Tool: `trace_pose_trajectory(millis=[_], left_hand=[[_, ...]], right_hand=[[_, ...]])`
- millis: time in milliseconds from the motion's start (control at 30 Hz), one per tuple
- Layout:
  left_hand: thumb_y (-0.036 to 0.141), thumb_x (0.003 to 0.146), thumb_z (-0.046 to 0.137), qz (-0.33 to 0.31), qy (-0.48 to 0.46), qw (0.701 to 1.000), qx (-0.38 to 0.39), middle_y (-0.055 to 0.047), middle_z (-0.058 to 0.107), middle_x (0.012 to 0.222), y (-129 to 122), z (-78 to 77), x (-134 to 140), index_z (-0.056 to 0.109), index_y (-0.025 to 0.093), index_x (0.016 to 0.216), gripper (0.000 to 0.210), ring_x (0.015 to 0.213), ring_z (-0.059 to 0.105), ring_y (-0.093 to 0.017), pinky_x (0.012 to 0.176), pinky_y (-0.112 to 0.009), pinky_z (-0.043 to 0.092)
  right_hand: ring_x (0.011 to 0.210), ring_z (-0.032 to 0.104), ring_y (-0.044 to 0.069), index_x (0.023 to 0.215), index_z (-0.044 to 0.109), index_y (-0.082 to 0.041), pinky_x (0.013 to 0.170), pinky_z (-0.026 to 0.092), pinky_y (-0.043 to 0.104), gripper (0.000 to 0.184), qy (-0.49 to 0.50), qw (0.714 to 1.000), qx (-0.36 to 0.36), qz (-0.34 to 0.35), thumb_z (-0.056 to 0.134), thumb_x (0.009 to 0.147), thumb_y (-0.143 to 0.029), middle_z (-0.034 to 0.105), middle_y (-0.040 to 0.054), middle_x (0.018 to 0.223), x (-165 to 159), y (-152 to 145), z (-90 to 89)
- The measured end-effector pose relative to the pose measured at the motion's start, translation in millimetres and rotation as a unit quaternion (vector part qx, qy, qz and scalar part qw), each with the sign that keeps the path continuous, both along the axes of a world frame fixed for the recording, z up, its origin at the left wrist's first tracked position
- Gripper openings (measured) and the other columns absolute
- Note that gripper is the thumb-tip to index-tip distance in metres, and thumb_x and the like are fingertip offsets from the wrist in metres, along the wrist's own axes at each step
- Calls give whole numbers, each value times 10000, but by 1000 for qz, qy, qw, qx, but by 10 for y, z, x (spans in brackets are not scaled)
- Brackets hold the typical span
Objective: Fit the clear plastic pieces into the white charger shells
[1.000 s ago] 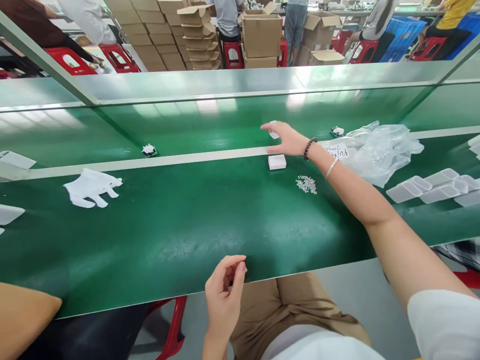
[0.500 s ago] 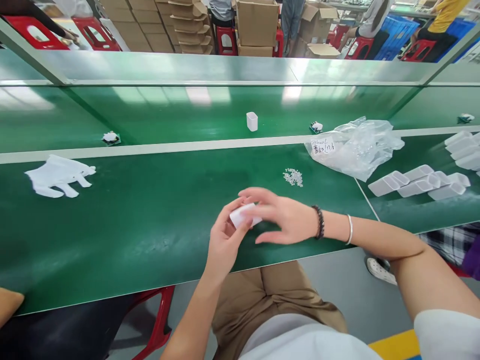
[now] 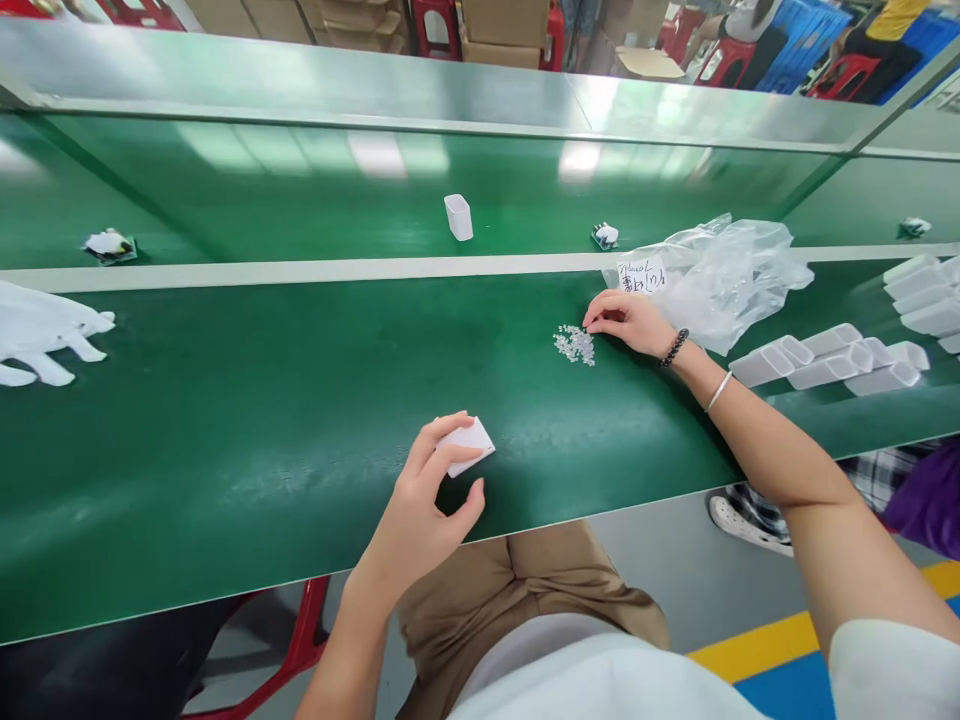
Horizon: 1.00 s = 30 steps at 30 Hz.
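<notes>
A small white plastic casing lies on the green bench in front of me. My left hand rests its fingers over the casing's left part, with the thumb spread away from it. Farther off to the right is a loose pile of tiny clear plastic pieces. My right hand reaches to the upper right edge of this pile, thumb and forefinger pinched together. Whatever is between those fingertips is too small to make out. A clear plastic bag with a handwritten label lies just beyond my right hand.
Several translucent white plastic cases lie grouped at the right. One similar case stands beyond the white strip. Small circuit boards sit along that strip. A white glove lies at the left, and a raised ledge runs behind.
Both hands were together around the casing. My right hand has moved away to the pile of clear pieces. The casing has come down onto the bench under my left fingers. The view has shifted.
</notes>
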<state>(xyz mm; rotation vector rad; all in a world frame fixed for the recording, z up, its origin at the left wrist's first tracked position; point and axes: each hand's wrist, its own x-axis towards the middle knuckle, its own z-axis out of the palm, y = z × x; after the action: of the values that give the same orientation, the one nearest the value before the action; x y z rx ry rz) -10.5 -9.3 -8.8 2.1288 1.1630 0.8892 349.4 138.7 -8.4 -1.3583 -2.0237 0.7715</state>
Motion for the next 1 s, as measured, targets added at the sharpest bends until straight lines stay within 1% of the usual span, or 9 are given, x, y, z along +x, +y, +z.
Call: trace_pose_trajectory(millis=[100, 133, 267, 500, 600, 733, 833, 900, 1000], left_hand=[[221, 825, 727, 67, 8, 998, -4, -124, 522, 1354, 24, 15, 36, 453, 214, 1329, 574, 1286, 507, -239, 1084, -415, 449], [242, 823, 737, 83, 16, 996, -3, -122, 541, 1330, 36, 9, 50, 448, 209, 1344, 598, 1269, 516, -239, 1082, -417, 449], [224, 861, 697, 103, 22, 994, 6, -70, 626, 1196, 59, -18, 80, 572, 223, 1194, 355, 1147, 575, -204, 1011, -370, 486], [251, 866, 692, 129, 22, 991, 23, -87, 640, 1189, 29, -24, 87, 591, 209, 1169, 322, 1124, 594, -223, 972, -388, 501], [268, 862, 699, 134, 18, 989, 51, -93, 657, 1143, 23, -50, 97, 598, 185, 1142, 309, 1069, 614, -216, 925, -374, 519], [299, 857, 709, 142, -1, 987, 71, -79, 675, 1046, 22, -81, 101, 615, 174, 1088, 279, 959, 638, -190, 824, -331, 541], [293, 849, 717, 143, -15, 987, 75, -78, 677, 1007, 27, -79, 93, 627, 155, 1064, 271, 926, 641, -181, 805, -315, 540], [284, 842, 720, 143, -24, 987, 76, -74, 678, 980, 33, -71, 87, 629, 146, 1050, 266, 896, 639, -176, 794, -309, 538], [279, 844, 714, 144, -30, 986, 80, -57, 675, 933, 42, -60, 82, 622, 153, 1032, 244, 842, 630, -166, 753, -295, 532]], right_hand=[[738, 560, 179, 756, 720, -204, 656, 435, 331, 215, -22, 1000, 10, 17, 671, 820, -404, 638, 50, 875, 3, 26, 19], [744, 562, 180, 762, 718, -207, 662, 436, 332, 211, -31, 999, 13, 24, 663, 829, -400, 632, 49, 879, 4, 34, 19], [772, 568, 190, 798, 691, -212, 700, 454, 341, 196, -83, 995, 40, 49, 598, 876, -365, 607, 49, 901, -11, 38, -8], [867, 572, 249, 830, 610, -209, 808, 489, 423, 153, -168, 979, 114, 19, 498, 917, -266, 592, 84, 899, -34, 7, -122], [860, 564, 258, 817, 583, -216, 797, 486, 442, 144, -167, 976, 136, -2, 492, 926, -236, 581, 97, 885, -114, -49, -73], [842, 570, 225, 860, 549, -221, 784, 487, 410, 138, -75, 986, 149, 15, 467, 971, -213, 581, 74, 880, -581, -349, 157], [828, 565, 197, 883, 542, -221, 767, 488, 370, 142, -9, 988, 96, 120, 455, 994, -198, 586, 59, 875, -1097, -674, 297], [825, 566, 179, 905, 548, -217, 731, 488, 334, 140, 27, 983, 60, 173, 451, 999, -178, 589, 55, 885, -1372, -842, 321], [807, 566, 158, 923, 564, -210, 695, 485, 298, 135, 60, 979, 29, 190, 465, 996, -155, 594, 48, 890, -1575, -958, 279]])
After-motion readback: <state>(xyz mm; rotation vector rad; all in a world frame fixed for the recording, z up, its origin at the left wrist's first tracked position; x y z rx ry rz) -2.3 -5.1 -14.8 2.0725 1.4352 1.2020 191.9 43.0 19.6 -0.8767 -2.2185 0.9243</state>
